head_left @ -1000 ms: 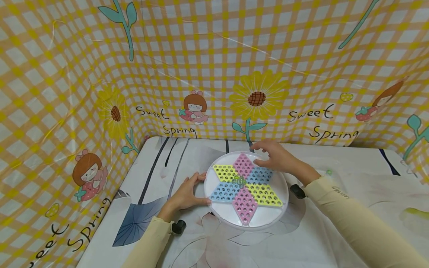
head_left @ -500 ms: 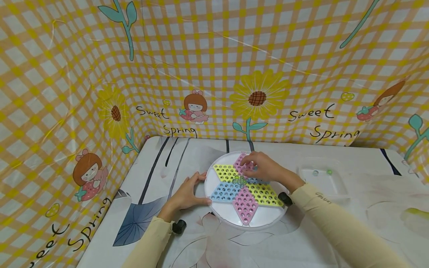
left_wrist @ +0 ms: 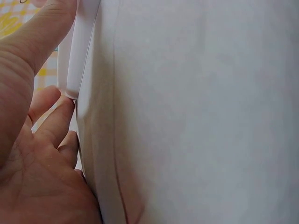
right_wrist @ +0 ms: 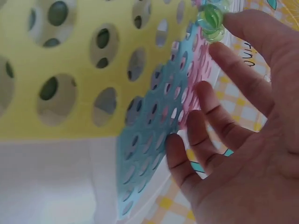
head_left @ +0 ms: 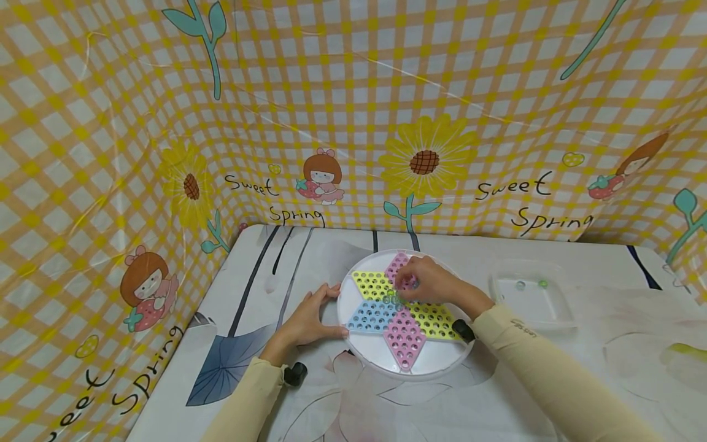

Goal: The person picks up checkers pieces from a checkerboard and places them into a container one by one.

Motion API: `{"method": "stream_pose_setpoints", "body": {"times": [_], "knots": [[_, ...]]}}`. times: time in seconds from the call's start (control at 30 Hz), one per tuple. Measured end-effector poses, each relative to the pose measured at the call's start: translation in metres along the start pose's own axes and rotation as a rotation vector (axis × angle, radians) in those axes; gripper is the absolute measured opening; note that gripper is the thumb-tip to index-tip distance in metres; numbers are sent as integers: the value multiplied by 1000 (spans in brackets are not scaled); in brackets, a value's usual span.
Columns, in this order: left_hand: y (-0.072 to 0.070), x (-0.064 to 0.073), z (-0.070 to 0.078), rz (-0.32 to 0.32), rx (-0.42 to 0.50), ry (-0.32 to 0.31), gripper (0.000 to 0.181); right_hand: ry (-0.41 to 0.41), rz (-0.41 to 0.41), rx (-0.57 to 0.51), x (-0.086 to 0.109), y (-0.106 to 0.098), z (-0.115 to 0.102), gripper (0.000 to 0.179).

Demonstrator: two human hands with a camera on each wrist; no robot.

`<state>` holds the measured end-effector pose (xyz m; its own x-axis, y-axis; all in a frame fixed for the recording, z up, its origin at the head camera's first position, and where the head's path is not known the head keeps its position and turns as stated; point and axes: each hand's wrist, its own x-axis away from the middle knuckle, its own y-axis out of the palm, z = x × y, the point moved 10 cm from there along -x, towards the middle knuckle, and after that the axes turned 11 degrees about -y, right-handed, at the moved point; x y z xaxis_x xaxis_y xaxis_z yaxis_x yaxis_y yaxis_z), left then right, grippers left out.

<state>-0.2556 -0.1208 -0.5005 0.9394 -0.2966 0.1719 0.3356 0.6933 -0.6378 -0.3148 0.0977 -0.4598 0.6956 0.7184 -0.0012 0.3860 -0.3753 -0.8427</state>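
A round white Chinese checkers board (head_left: pixel 361 356) has a star of pink, yellow and blue points pierced with holes. Several clear green marbles (head_left: pixel 390 296) cluster at its centre. My left hand (head_left: pixel 306 319) rests against the board's left edge, its thumb and fingers spread along the rim (left_wrist: pixel 84 51). Over the far half of the board, my right hand (head_left: pixel 428 282) reaches to the centre. In the right wrist view, its thumb and index finger pinch a marble (right_wrist: pixel 211 19) while the other fingers (right_wrist: pixel 205 135) fan out beside the blue and pink holes.
A clear plastic box (head_left: pixel 533 307) with two marbles (head_left: pixel 531 284) stands to the right of the board. The table wears a white cover (head_left: pixel 342 417) with a floral print. A yellow checked cloth (head_left: pixel 353 92) rises behind and at the sides.
My right hand has come from the board's far edge to its centre, and its fingers have closed in to the marbles. The clear box has come out from behind that arm. My left hand stays put.
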Motion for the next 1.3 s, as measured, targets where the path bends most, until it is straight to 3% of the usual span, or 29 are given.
{"method": "stream_pose_setpoints", "body": {"times": [0.23,0.77,1.17,1.3], "knots": [[0,0,0,-1,0,-9,74,46,-36,30,0,2,-3,4],[1,1,1,-3,1,0,74,43,-4,-14,-1,4,-4,5],[1,0,2,0,8,10,72,-76,106,-34,0,-5,-12,5],[1,1,1,2,4,7,72,-77,156,-36,2,-12,-17,8]]}}
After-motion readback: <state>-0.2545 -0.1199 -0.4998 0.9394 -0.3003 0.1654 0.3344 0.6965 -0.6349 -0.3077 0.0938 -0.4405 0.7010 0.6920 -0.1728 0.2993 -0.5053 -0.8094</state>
